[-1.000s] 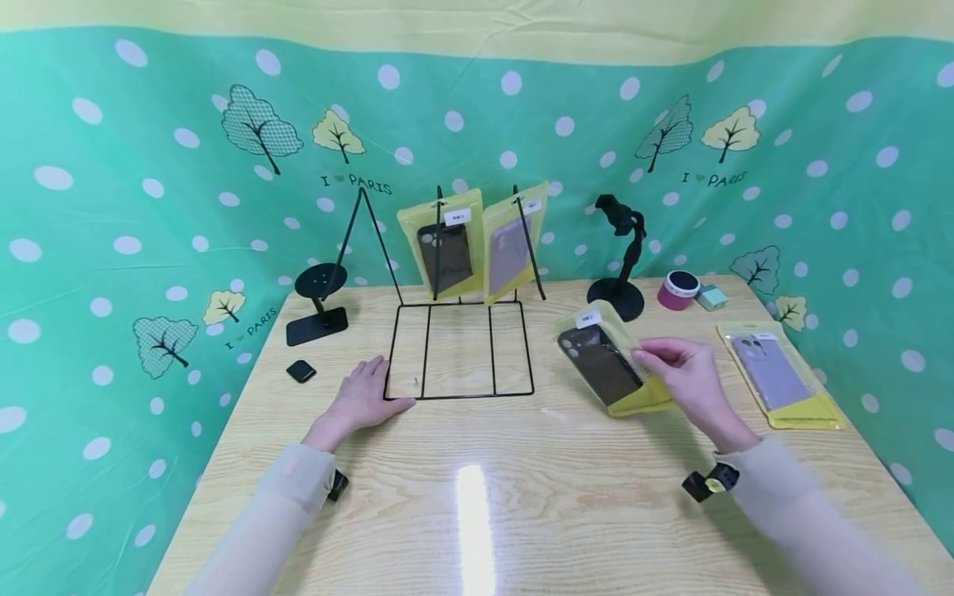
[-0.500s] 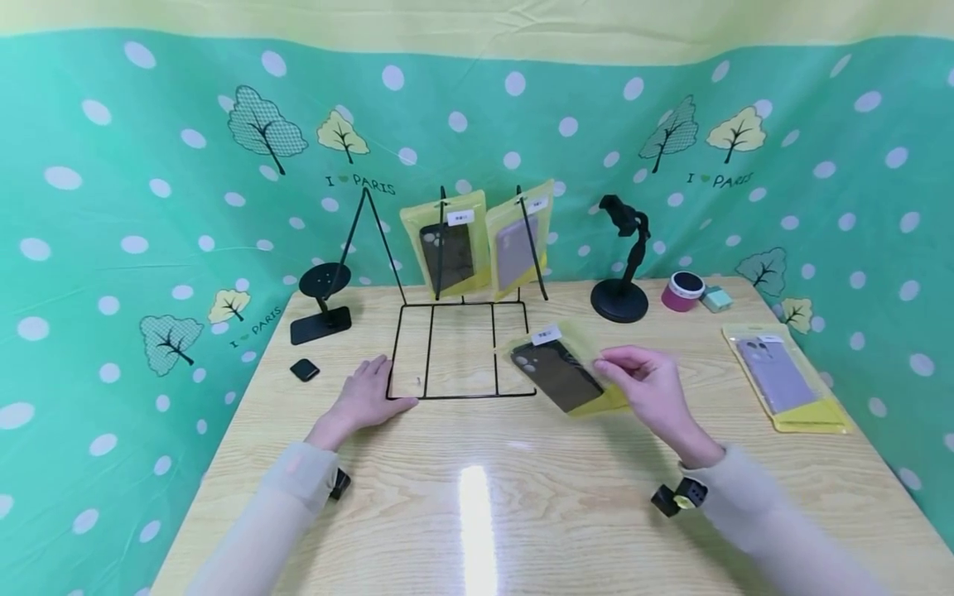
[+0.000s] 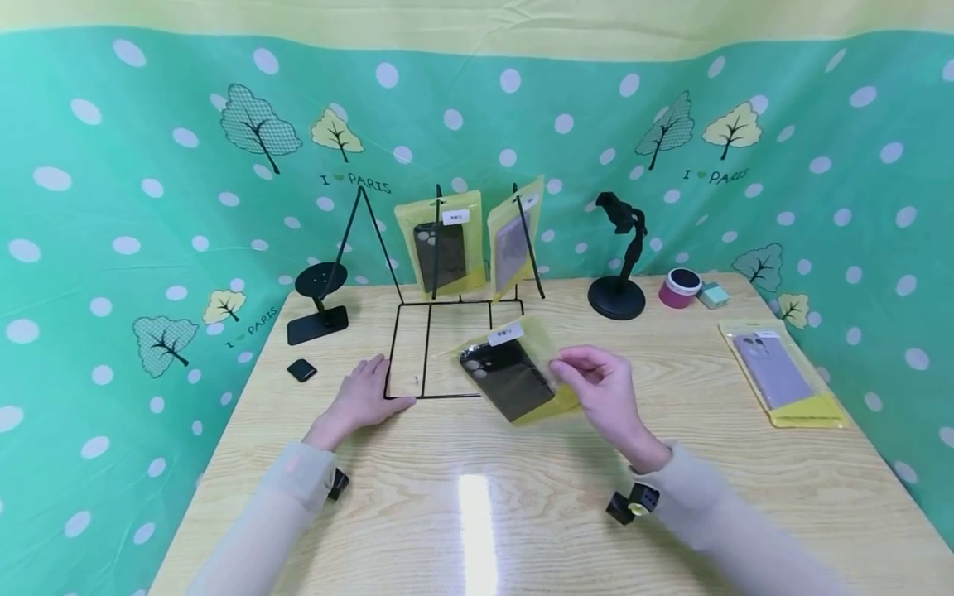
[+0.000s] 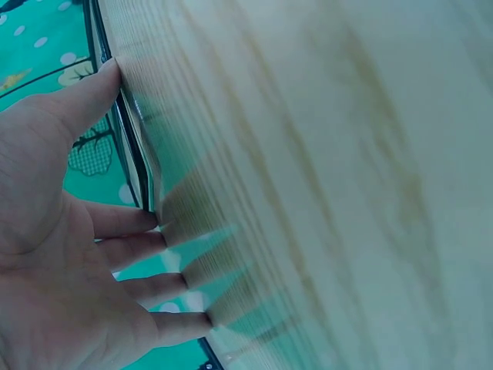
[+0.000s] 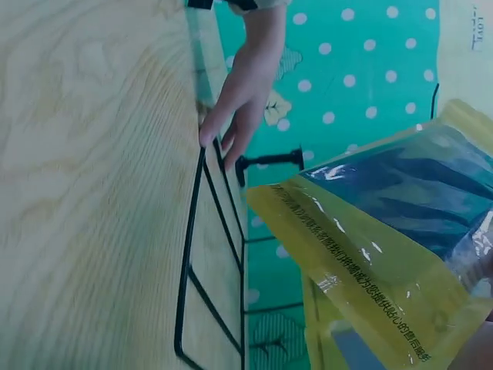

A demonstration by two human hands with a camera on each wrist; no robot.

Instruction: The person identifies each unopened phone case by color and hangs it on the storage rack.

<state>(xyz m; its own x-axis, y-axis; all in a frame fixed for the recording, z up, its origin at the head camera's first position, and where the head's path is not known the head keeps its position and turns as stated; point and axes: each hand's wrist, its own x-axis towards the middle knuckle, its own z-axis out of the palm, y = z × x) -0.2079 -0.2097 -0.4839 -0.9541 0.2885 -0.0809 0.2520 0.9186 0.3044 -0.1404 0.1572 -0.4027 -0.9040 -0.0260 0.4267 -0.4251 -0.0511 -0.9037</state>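
Right hand [image 3: 599, 389] has a pinch grip on the edge of a yellow pouch with a dark phone case [image 3: 510, 377], thumb and fingertips only. The pouch hangs tilted above the front of the black wire display rack [image 3: 455, 348], clear of the worktop [image 3: 522, 497].

Left hand [image 3: 365, 397] lies flat, fingers straight, holding nothing, fingertips touching the rack's front-left corner.

Risks as I read them:
- Glossy film plus an edge pinch: the pouch could pivot or slip out and drop onto the base frame.
- The free corner is near the front wire; if it snags, the light rack shifts. Only the left hand pins it, and at one corner only.
- Two pouches already hang on the rack's uprights, dark case [image 3: 441, 248] and lilac case [image 3: 513, 240]. A knock to an upright could swing or unhook them.
- Hang hole on the held pouch isn't visible here, so its alignment with a hook can't be judged.

Spare lilac-case pouch [image 3: 778, 372] lies well apart on the right; phone stand [image 3: 619, 265] behind is out of the way.
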